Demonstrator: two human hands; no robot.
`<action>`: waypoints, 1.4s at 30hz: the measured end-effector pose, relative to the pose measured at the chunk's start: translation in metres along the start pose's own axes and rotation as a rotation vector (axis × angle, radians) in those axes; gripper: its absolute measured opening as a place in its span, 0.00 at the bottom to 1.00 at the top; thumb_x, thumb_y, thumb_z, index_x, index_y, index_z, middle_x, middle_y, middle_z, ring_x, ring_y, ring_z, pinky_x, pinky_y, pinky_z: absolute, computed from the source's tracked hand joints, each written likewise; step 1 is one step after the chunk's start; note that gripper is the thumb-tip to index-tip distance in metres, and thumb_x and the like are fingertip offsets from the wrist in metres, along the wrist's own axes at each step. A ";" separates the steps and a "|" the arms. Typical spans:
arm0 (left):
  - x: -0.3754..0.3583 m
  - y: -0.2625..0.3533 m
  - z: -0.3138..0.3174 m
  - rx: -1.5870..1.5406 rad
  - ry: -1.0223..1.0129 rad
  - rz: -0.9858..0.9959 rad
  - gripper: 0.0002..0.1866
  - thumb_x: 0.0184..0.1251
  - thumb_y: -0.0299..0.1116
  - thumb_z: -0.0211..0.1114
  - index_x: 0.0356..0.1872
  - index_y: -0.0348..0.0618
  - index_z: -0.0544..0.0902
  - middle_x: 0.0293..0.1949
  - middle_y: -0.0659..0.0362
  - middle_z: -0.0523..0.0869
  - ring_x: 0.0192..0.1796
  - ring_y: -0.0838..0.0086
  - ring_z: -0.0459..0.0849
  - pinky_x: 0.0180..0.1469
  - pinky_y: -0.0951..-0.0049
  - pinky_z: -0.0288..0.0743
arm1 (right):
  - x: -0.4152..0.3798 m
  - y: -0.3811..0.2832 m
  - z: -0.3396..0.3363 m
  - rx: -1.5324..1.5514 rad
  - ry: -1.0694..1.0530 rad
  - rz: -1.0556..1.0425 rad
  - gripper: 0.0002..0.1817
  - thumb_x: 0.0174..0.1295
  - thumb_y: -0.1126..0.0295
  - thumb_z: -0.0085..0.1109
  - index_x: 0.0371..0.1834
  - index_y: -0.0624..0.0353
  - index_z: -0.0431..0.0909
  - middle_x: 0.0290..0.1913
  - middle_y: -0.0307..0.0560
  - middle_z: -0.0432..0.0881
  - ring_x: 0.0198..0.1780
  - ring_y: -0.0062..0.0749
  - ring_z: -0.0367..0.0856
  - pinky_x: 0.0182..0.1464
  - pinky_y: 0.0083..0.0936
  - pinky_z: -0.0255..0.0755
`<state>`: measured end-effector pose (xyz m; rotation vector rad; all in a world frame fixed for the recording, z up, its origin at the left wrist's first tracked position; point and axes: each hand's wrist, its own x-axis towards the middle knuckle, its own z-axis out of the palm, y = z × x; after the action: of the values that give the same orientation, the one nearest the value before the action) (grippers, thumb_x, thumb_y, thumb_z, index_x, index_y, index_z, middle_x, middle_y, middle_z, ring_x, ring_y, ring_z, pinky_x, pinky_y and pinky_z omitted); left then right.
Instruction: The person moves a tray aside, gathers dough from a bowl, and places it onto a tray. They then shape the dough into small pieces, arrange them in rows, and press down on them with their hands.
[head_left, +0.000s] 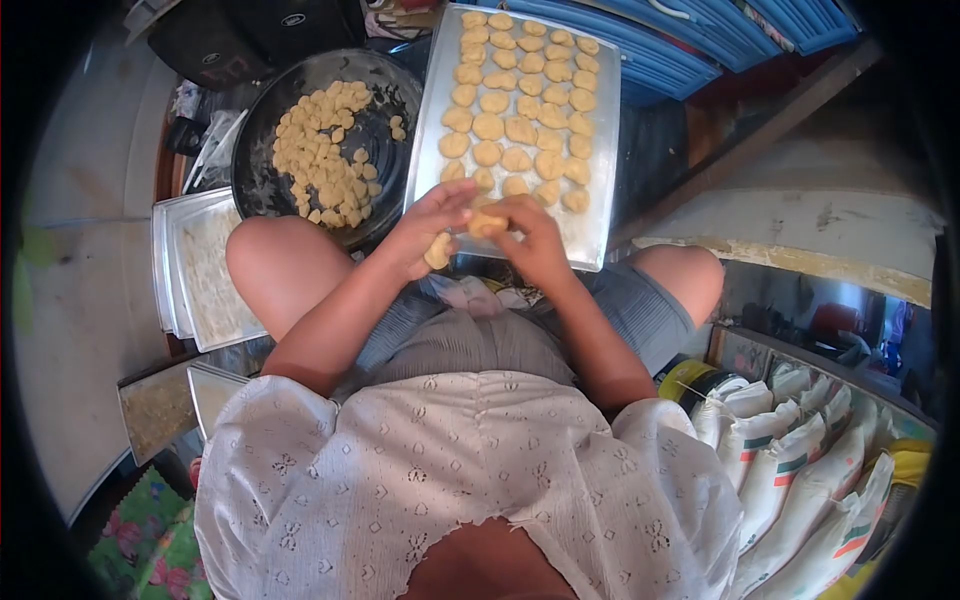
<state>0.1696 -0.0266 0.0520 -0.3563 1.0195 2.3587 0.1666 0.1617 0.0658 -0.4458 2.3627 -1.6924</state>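
Over the near edge of a metal tray (595, 235), my two hands meet. My left hand (430, 225) is closed, with a piece of dough (438, 251) held against its palm. Between the fingertips of both hands is another dough piece (486, 224), gripped mainly by my right hand (535, 238). Rows of flattened dough pieces (488, 126) cover much of the tray; my hands hide part of the nearest row. Left of the tray, a round dark pan (385, 160) holds a heap of small dough lumps (325, 150).
Stacked metal trays (215, 270) lie beside my left knee. White packed bags (790, 470) stand at the lower right, near a yellow and black container (695, 382). A wooden beam (760, 140) slants past the tray's right side. Blue slatted panels (650, 55) are at the top.
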 end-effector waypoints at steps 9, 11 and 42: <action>0.006 0.010 0.003 0.011 0.188 0.104 0.10 0.64 0.27 0.58 0.46 0.40 0.73 0.41 0.56 0.82 0.25 0.78 0.77 0.22 0.82 0.68 | -0.002 0.038 -0.013 -0.765 0.214 -0.068 0.12 0.48 0.69 0.68 0.37 0.57 0.82 0.37 0.47 0.80 0.45 0.43 0.75 0.47 0.35 0.69; 0.009 0.001 0.008 -0.010 0.277 0.101 0.09 0.65 0.27 0.58 0.45 0.40 0.74 0.38 0.57 0.81 0.22 0.79 0.74 0.21 0.82 0.67 | -0.001 0.030 -0.011 -0.801 0.213 -0.042 0.12 0.48 0.69 0.68 0.37 0.57 0.82 0.39 0.47 0.80 0.46 0.43 0.75 0.47 0.36 0.68; 0.030 -0.005 -0.014 1.837 0.197 0.856 0.14 0.52 0.25 0.60 0.43 0.45 0.81 0.44 0.58 0.79 0.52 0.63 0.75 0.56 0.64 0.65 | 0.003 0.030 -0.044 -0.720 0.205 -0.156 0.08 0.52 0.70 0.60 0.35 0.57 0.79 0.34 0.50 0.77 0.39 0.48 0.77 0.42 0.40 0.70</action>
<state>0.1487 -0.0226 0.0265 0.6770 3.1607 0.8570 0.1451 0.2088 0.0521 -0.5930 3.1256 -0.9075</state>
